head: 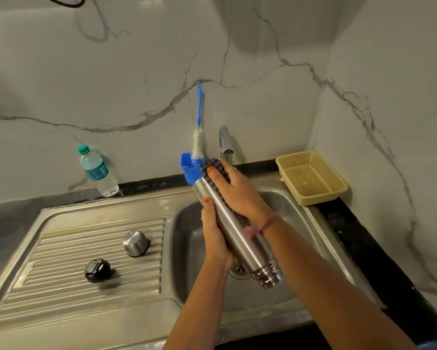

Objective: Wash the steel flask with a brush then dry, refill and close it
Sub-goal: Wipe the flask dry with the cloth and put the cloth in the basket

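The steel flask (233,229) hangs tilted over the sink basin (187,238), its threaded open mouth pointing down toward me and its base up near the tap. My left hand (213,233) grips the flask's middle from the left. My right hand (235,188) holds a checked cloth (211,165) wrapped over the flask's base end. The blue-handled bottle brush (198,130) stands in a blue holder (189,170) against the wall. On the ribbed drainboard lie the steel cup lid (135,243) and the black stopper (97,270).
A plastic water bottle (97,170) leans against the wall at the back left. The tap (224,142) rises behind the flask. A beige plastic basket (312,176) sits on the counter at the sink's right corner. The drain (238,269) lies below the flask.
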`<state>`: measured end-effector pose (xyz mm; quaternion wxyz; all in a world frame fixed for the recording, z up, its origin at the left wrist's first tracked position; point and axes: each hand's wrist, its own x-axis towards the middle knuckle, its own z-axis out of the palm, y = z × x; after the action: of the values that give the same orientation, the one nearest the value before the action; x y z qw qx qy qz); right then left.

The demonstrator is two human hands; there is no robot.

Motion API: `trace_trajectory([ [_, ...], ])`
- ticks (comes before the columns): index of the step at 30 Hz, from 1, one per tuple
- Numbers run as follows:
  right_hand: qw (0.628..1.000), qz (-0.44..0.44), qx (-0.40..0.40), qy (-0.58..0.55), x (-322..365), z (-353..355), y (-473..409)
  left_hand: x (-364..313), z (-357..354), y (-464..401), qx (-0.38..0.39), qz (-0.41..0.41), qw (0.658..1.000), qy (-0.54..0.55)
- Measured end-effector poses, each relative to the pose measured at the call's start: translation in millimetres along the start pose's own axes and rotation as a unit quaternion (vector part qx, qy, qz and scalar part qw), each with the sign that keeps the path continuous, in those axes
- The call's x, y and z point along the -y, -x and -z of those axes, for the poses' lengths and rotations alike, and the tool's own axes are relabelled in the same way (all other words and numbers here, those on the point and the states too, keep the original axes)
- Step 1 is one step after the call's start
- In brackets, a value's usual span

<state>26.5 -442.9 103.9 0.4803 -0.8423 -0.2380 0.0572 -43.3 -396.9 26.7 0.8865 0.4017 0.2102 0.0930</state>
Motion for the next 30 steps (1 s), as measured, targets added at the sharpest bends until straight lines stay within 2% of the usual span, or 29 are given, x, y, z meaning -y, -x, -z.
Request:
trace_trajectory([
  [2,1.000,0.008,0.013,0.004,3.9,-1.4,-7.7,-5.1,-0.8,-0.9,-0.009,-0.023,1.000,-0.007],
  [5,0.998,0.039,-0.013,0.056,-7.9,-7.6,8.5,-15.9,2.2,-5.0,0.000,-0.027,1.000,0.011],
  [10,0.989,0.066,-0.004,0.133,-48.2,-20.9,91.2,-25.1,22.5,-17.4,-0.081,-0.038,0.996,0.029],
  [14,0.990,0.064,-0.033,0.121,-64.9,-28.9,114.8,-21.3,26.8,-19.8,-0.107,-0.028,0.994,0.021],
  [17,0.986,0.062,-0.056,0.142,-47.2,-23.8,85.9,-18.7,17.7,-14.8,-0.065,-0.018,0.997,0.040],
  [21,0.994,0.015,-0.059,0.094,-10.0,-13.2,19.1,-12.6,4.9,-6.8,0.001,0.000,1.000,0.010],
  [23,0.994,-0.011,-0.073,0.075,3.8,-11.3,-8.5,-9.2,2.9,-7.9,0.006,0.002,1.000,-0.007],
  [26,0.997,-0.015,-0.050,0.063,2.7,-15.9,-19.3,-12.6,5.5,-15.8,0.000,-0.019,1.000,-0.002],
  [30,0.998,0.004,-0.025,0.059,-26.9,-19.9,26.0,-22.5,17.5,-26.8,-0.019,-0.023,0.999,0.019],
])
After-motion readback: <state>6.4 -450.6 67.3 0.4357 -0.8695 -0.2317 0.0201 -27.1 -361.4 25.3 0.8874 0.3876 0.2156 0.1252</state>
